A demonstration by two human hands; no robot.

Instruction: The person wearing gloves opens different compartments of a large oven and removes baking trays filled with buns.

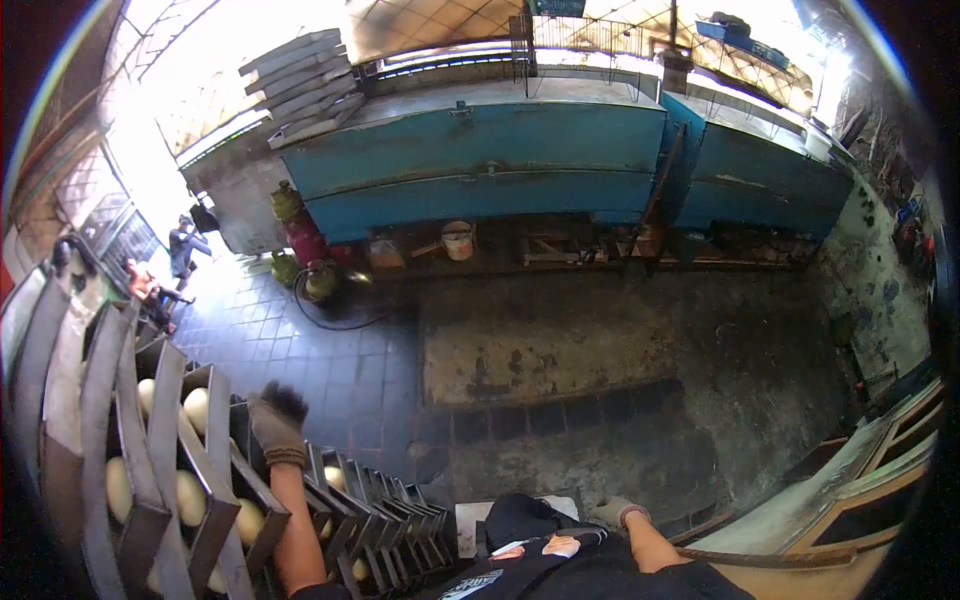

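My left hand (277,428), in a brown glove with dark fingers, reaches forward over the stacked metal trays (165,500) on my left. Its fingers look stretched out, though blurred, and I see nothing held in them. Pale rounded pieces like dough (192,498) lie in several trays, close to the left forearm. My right hand (612,513), in a light glove, hangs low beside my dark shirt (560,570). Its fingers are too small and indistinct to tell open from closed; nothing shows in it.
Blue metal cabinets (480,165) line the far side, with gas cylinders (305,240) and a white bucket (458,241) by them. More trays (305,85) are stacked on top. Two people (185,245) sit at the far left. A wooden-framed surface (850,510) borders the right.
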